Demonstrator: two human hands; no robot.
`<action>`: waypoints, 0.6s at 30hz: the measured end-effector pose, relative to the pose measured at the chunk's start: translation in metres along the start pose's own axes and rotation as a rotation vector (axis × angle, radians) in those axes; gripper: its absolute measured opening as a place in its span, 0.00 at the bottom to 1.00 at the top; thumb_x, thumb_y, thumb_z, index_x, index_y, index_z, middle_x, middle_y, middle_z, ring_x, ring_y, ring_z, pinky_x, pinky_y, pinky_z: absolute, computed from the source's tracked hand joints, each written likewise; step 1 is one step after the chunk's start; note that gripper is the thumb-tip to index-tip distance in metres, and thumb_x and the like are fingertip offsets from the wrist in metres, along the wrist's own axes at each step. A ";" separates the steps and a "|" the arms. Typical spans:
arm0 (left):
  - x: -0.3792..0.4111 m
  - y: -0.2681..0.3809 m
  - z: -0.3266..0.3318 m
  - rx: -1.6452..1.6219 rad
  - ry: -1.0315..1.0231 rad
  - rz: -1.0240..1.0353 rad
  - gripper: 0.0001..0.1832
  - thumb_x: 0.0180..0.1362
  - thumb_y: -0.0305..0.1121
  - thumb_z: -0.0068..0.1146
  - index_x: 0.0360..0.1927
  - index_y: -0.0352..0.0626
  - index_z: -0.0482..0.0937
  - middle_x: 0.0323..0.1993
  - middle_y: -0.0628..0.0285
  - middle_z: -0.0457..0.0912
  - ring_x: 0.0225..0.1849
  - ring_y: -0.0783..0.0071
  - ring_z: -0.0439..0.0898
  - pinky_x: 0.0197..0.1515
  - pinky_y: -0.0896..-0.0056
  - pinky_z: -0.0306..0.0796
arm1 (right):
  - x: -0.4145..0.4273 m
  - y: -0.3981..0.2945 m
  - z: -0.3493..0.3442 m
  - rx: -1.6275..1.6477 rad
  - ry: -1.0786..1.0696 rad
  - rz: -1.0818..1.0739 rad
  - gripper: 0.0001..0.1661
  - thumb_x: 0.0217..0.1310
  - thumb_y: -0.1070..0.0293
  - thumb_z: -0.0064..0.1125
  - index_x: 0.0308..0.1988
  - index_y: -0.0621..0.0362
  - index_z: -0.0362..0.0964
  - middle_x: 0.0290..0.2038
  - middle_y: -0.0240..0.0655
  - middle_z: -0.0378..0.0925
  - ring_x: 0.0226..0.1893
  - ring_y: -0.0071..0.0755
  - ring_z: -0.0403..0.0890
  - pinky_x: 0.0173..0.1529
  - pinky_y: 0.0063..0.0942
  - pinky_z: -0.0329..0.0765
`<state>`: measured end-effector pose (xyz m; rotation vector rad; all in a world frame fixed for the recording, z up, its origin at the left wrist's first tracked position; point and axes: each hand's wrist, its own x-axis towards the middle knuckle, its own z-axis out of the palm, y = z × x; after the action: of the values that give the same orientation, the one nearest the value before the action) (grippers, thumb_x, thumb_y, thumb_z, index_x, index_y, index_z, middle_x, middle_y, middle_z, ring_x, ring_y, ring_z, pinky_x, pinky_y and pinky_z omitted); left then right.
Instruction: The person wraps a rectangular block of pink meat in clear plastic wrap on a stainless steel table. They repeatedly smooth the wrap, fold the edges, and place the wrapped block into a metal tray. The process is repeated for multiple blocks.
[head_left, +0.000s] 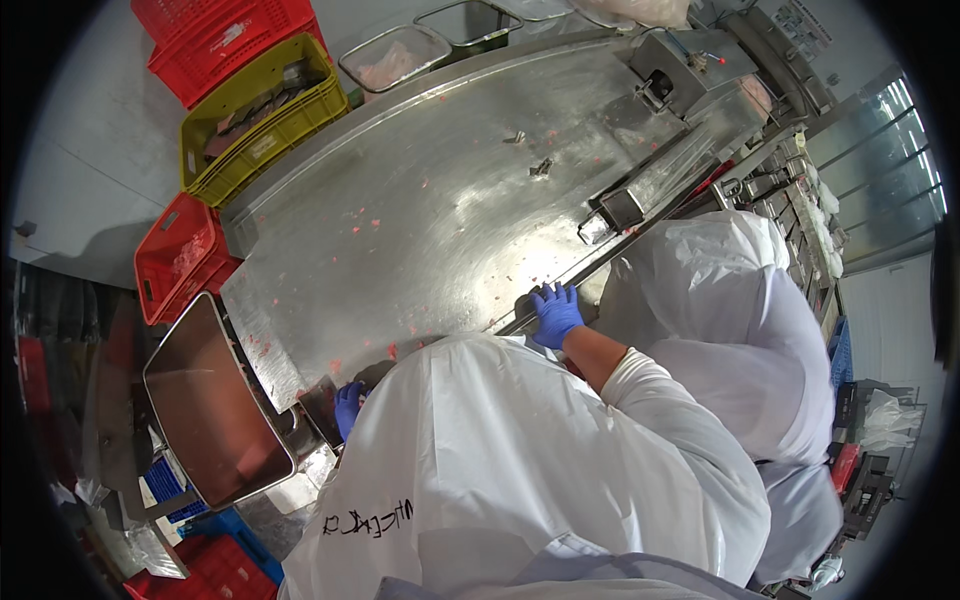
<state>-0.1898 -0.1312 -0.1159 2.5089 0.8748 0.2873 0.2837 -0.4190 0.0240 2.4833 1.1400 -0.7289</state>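
Blue gloves cover both of my hands. My right hand rests with its fingers spread at the near edge of the stainless steel table, over a dark rounded thing I cannot make out. Part of my left hand shows by the table's lower left corner, beside a dark metal container; my white apron hides the rest, so its grip cannot be told. Small red meat scraps lie scattered on the tabletop. Two small metal pieces sit farther back.
A steel tub of reddish liquid stands left, near a red crate and a yellow crate. A steel machine with a long trough occupies the back right. A co-worker in white is close on my right.
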 end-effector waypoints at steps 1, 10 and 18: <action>0.001 0.000 0.000 0.004 -0.019 -0.015 0.22 0.55 0.38 0.61 0.54 0.44 0.82 0.53 0.49 0.82 0.60 0.46 0.77 0.64 0.50 0.70 | 0.000 0.000 0.000 -0.007 -0.003 0.003 0.59 0.53 0.37 0.67 0.77 0.47 0.52 0.78 0.50 0.51 0.80 0.59 0.48 0.79 0.64 0.41; 0.005 0.031 -0.013 -0.088 0.036 -0.091 0.22 0.57 0.39 0.62 0.54 0.43 0.81 0.53 0.51 0.82 0.60 0.46 0.77 0.64 0.49 0.69 | -0.002 0.000 -0.003 0.011 -0.005 0.000 0.57 0.55 0.42 0.66 0.77 0.49 0.53 0.78 0.51 0.53 0.80 0.61 0.49 0.79 0.64 0.42; 0.006 0.035 -0.015 -0.074 0.073 -0.058 0.21 0.57 0.40 0.63 0.53 0.42 0.82 0.51 0.51 0.84 0.60 0.46 0.78 0.64 0.49 0.70 | -0.003 -0.001 -0.005 0.026 -0.012 0.003 0.57 0.55 0.41 0.66 0.77 0.49 0.53 0.78 0.52 0.52 0.80 0.61 0.48 0.79 0.64 0.41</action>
<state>-0.1715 -0.1460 -0.0858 2.4138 0.9460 0.3873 0.2824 -0.4177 0.0296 2.4979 1.1295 -0.7614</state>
